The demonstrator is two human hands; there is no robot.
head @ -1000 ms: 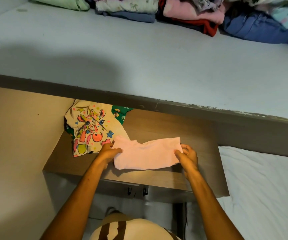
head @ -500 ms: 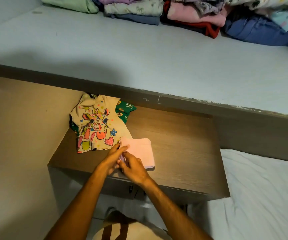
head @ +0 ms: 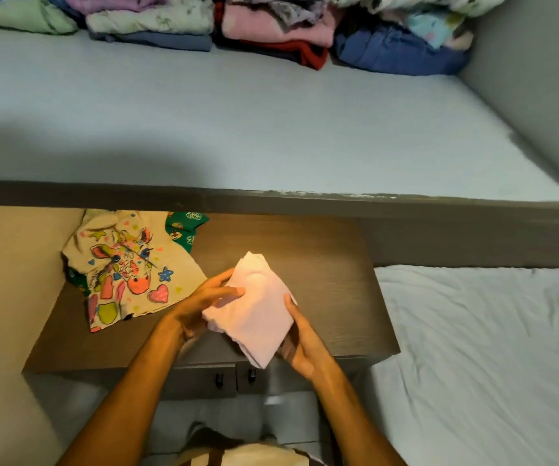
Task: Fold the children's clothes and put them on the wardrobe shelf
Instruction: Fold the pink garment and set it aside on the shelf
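Note:
A folded pale pink garment (head: 256,311) is lifted above the brown cabinet top (head: 332,280), held between both hands. My left hand (head: 204,306) grips its left edge, thumb on top. My right hand (head: 300,341) holds its right and lower edge from beneath. To the left, a cream shirt with a colourful giraffe print (head: 127,267) lies on the cabinet over a green printed garment (head: 185,228). The pale grey wardrobe shelf (head: 237,122) spreads above, with stacks of folded clothes (head: 271,28) along its back.
The shelf's dark front edge (head: 271,198) overhangs the back of the cabinet. A grey side wall (head: 540,79) closes the shelf on the right. A bed with a white sheet (head: 490,348) lies right of the cabinet. Two small cabinet knobs (head: 234,378) sit below the top.
The pink garment was spread flat on the cabinet, then folded in half to the left. Now both hands have lifted the folded piece off the surface.

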